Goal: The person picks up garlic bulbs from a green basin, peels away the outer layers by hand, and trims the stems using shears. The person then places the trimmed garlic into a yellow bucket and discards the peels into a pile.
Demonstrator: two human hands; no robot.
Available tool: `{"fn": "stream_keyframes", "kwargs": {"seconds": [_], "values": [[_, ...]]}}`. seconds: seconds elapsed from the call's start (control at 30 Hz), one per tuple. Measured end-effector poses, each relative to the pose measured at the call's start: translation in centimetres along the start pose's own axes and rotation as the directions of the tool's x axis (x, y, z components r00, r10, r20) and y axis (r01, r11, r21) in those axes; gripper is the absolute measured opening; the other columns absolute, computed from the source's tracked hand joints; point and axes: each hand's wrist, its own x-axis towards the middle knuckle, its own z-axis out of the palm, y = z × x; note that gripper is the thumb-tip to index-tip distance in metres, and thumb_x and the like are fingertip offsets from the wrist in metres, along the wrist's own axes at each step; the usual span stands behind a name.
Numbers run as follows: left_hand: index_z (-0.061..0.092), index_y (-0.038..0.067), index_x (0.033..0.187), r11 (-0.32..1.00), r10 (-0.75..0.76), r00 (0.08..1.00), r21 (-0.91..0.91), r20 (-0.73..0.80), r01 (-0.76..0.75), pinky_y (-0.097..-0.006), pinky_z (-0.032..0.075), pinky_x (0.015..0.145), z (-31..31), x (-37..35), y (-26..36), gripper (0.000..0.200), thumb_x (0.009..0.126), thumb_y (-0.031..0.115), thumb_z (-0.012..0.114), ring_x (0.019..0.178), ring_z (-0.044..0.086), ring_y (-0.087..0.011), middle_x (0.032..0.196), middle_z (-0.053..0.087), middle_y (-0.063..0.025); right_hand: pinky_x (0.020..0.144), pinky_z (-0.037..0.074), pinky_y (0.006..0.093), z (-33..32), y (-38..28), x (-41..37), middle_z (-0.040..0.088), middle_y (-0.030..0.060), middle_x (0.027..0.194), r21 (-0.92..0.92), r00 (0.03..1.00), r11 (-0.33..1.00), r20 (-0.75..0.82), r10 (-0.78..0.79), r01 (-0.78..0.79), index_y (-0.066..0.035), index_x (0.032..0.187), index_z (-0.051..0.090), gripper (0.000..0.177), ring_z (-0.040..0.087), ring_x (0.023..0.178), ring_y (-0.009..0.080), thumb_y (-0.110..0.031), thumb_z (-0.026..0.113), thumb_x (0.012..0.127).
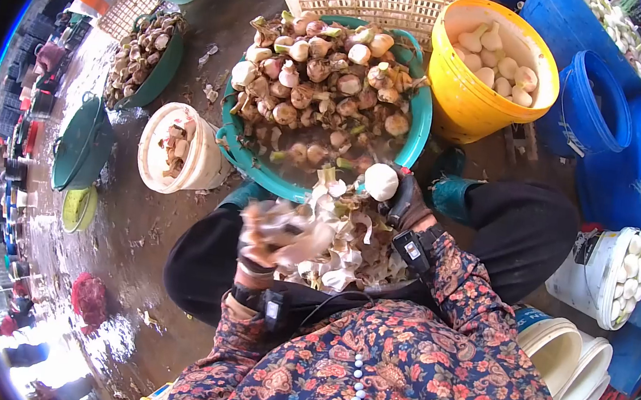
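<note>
Floral shirt (pixel 389 358) cut off below; right hand (pixel 410 202) curled round garlic bulb (pixel 380 182); left hand (pixel 285 235) blurred, hold impossible to tell.

Garlic (pixel 319 71) lies in a basin (pixel 422 121); behind it stands a crate (pixel 359 3), left a bucket (pixel 208 163), right a pail (pixel 454 108).

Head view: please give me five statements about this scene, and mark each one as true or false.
1. The right hand holds a white garlic bulb. True.
2. The green basin is empty. False: the green basin is heaped with brownish bulbs.
3. The yellow bucket contains pale bulbs. True.
4. The left hand appears sharp. False: the left hand is blurred.
5. The white bucket at the picture's right holds white bulbs. True.
</note>
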Motion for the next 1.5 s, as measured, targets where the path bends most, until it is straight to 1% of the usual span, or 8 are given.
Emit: {"fn": "stream_keyframes", "kwargs": {"seconds": [0.03,0.1,0.17,0.37,0.53,1.17,1.27,1.5], "values": [[0.046,0.003,0.118,0.982,-0.187,0.833,-0.126,-0.521,0.142,-0.0433,0.052,0.075,1.6,-0.5,2.7,0.05,0.074,0.016,0.068,0.09,0.06,-0.0281,0.092,0.057,-0.0081,0.061,0.052,0.0257,0.4,-0.3,-0.2,0.064,0.0061,0.097,-0.024,0.999,1.0,-0.04,0.019,-0.02,-0.009,0.111,0.055,0.04,0.062,0.083,0.0174,-0.039,0.038,0.091],[0.055,-0.003,0.104,0.842,-0.372,0.9,-0.327,0.226,0.43,-0.0366,0.05,0.075,-3.7,0.6,2.9,0.039,0.07,0.011,0.069,0.087,0.06,-0.0239,0.092,0.06,-0.0086,0.064,0.054,0.0295,1.3,-0.4,-0.4,0.064,0.0069,0.097,0.052,0.999,0.998,-0.012,0.036,-0.036,-0.009,0.109,0.056,0.037,0.063,0.083,0.0195,-0.038,0.042,0.09],[0.061,-0.004,0.095,0.376,-0.833,0.531,0.548,-0.153,0.748,-0.0245,0.047,0.063,1.2,5.0,5.1,0.037,0.069,0.019,0.074,0.07,0.056,-0.0122,0.082,0.061,-0.007,0.067,0.054,0.0334,1.6,-0.7,0.1,0.064,0.0064,0.097,-0.038,0.982,0.994,-0.16,0.099,-0.106,-0.009,0.111,0.056,0.035,0.063,0.084,0.0204,-0.035,0.047,0.088],[0.061,-0.001,0.104,0.203,-0.418,0.589,0.562,-0.691,0.802,-0.0203,0.042,0.052,-10.5,7.4,-4.2,0.044,0.078,0.033,0.068,0.057,0.05,-0.0074,0.08,0.063,-0.0036,0.074,0.05,0.0394,5.1,-7.7,-2.1,0.06,0.0163,0.106,0.372,0.918,0.893,0.199,-0.344,0.254,-0.002,0.12,0.049,0.056,0.06,0.089,0.0293,-0.047,0.049,0.087],[0.045,0.004,0.124,-0.549,-0.034,0.824,0.699,-0.566,0.458,-0.0415,0.046,0.083,-15.6,11.0,-9.8,0.072,0.067,0.041,0.069,0.098,0.056,-0.0384,0.109,0.059,-0.0202,0.072,0.049,0.0361,4.0,-9.1,-1.7,0.062,0.0157,0.101,0.089,0.949,0.969,0.2,-0.242,0.229,-0.002,0.116,0.05,0.063,0.061,0.087,0.0274,-0.057,0.041,0.087],[0.061,0.002,0.104,-0.52,-0.499,0.591,0.765,-0.634,0.381,-0.0357,0.045,0.084,-13.1,11.9,-13.1,0.049,0.066,0.032,0.069,0.096,0.059,-0.0327,0.102,0.062,-0.0206,0.05,0.047,0.0233,2.8,-1.5,0.9,0.059,0.0037,0.069,-0.396,0.97,0.918,-0.226,-0.084,-0.013,-0.006,0.087,0.056,0.04,0.055,0.053,0.0121,-0.047,0.058,0.083],[0.061,-0.003,0.102,0.086,-0.62,0.656,0.794,-0.431,0.602,-0.0297,0.047,0.074,-13.6,11.3,-10.9,0.049,0.068,0.03,0.073,0.078,0.06,-0.0179,0.088,0.065,-0.0084,0.051,0.044,0.0263,1.3,-0.5,2.0,0.06,0.0022,0.068,-0.721,0.904,0.692,-0.277,-0.327,0.03,-0.004,0.08,0.061,0.046,0.055,0.056,0.0099,-0.05,0.057,0.083],[0.058,-0.001,0.108,0.371,-0.689,0.697,0.73,-0.199,0.575,-0.0261,0.046,0.076,-3.7,9.7,-5.9,0.048,0.075,0.031,0.07,0.083,0.056,-0.0118,0.094,0.062,-0.0046,0.059,0.046,0.0404,1.8,1.0,1.4,0.061,0.0182,0.069,-0.999,0.844,-0.048,0.043,-0.535,0.02,-0.006,0.079,0.064,0.038,0.06,0.068,0.0378,-0.044,0.063,0.078]]}}
